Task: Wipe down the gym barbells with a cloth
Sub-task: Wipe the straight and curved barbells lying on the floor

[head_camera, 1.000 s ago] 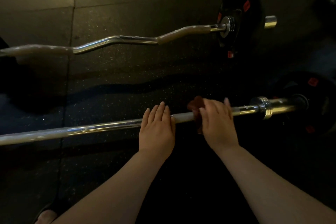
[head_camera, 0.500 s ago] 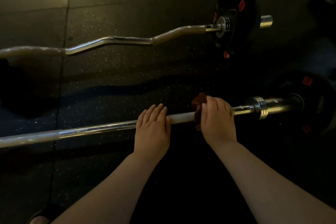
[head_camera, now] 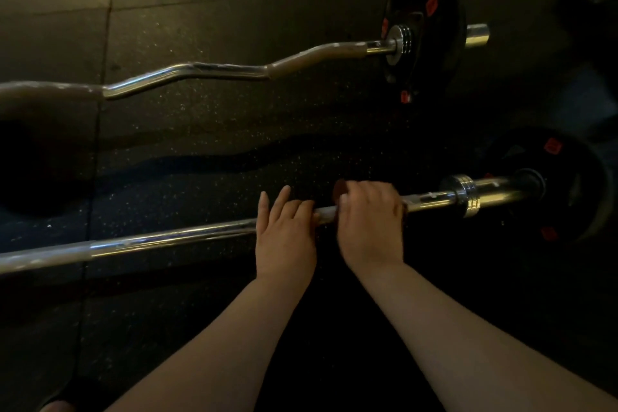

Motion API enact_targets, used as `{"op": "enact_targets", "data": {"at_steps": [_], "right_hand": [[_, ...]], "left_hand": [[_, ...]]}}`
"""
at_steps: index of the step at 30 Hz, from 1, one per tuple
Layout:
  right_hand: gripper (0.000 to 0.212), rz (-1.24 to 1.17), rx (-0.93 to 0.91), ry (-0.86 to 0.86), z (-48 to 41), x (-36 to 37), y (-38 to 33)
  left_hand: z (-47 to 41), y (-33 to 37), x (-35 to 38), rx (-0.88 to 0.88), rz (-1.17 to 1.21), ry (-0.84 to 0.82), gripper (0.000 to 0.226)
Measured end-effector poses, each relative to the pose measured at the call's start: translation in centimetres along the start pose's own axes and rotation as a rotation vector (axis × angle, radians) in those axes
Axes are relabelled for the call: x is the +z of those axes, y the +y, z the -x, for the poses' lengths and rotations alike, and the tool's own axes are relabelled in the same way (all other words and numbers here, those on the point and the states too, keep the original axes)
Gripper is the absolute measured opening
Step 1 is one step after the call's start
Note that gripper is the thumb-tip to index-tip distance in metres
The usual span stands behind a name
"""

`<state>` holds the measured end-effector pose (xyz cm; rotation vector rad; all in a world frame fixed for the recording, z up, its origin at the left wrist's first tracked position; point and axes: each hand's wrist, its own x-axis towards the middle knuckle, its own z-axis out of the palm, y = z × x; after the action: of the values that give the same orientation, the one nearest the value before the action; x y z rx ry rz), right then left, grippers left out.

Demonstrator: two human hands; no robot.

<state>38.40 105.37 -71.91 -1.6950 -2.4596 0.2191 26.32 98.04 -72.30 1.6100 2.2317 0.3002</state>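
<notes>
One dark-red cloth (head_camera: 340,189), clamped in the right hand (head_camera: 369,221), had slid along the straight chrome barbell (head_camera: 167,239) toward the flat left hand (head_camera: 286,234). Wiping apparently advanced.

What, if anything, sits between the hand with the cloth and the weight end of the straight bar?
Nothing visible. The right hand grips the cloth round the straight barbell, and the shaft runs bare from there to the metal collar before the weight plate. The left hand rests on the bar on the other side.
</notes>
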Motion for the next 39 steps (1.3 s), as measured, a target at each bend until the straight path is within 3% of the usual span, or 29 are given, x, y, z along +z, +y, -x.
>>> {"op": "enact_targets", "data": {"at_steps": [2,4,8,10,13,16,19,22,27,33,39], "right_hand": [[0.038,-0.023,-0.178,-0.049,0.7,0.2,-0.4],[0.04,-0.041,-0.241,-0.041,0.2,0.1,1.4],[0.037,-0.112,0.098,0.021,-1.0,0.1,5.2],[0.037,-0.08,0.143,0.036,-0.4,0.2,3.7],[0.038,-0.007,-0.06,0.048,2.0,0.7,1.6],[0.038,-0.063,-0.211,0.029,1.7,0.3,4.1],[0.035,-0.076,-0.059,0.038,0.6,-0.3,6.9],[0.033,-0.034,0.116,0.049,1.3,-0.2,4.6],[0.036,-0.022,-0.232,-0.012,2.9,0.0,2.8],[0.042,-0.115,0.115,0.039,1.1,-0.3,5.3],[0.033,-0.019,-0.208,0.013,1.7,0.1,3.4]], "left_hand": [[0.1,0.1,0.0,-0.011,0.037,0.01,0.045],[0.3,-0.5,0.2,0.018,0.082,0.039,0.044],[0.8,-1.0,1.1,0.067,0.117,0.103,0.039],[1.1,-0.8,1.4,0.066,0.097,0.123,0.04],[1.8,-0.7,1.4,0.077,0.059,0.116,0.046],[2.3,-1.5,1.5,0.146,0.04,0.119,0.044],[2.4,-1.9,1.6,0.17,0.066,0.134,0.04],[2.7,-1.7,1.8,0.152,0.06,0.118,0.041],[2.8,-1.8,1.1,0.18,-0.013,0.037,0.047],[2.3,-1.5,1.0,0.16,0.034,0.043,0.049],[1.3,-1.7,0.9,0.11,0.055,0.065,0.046]]}}
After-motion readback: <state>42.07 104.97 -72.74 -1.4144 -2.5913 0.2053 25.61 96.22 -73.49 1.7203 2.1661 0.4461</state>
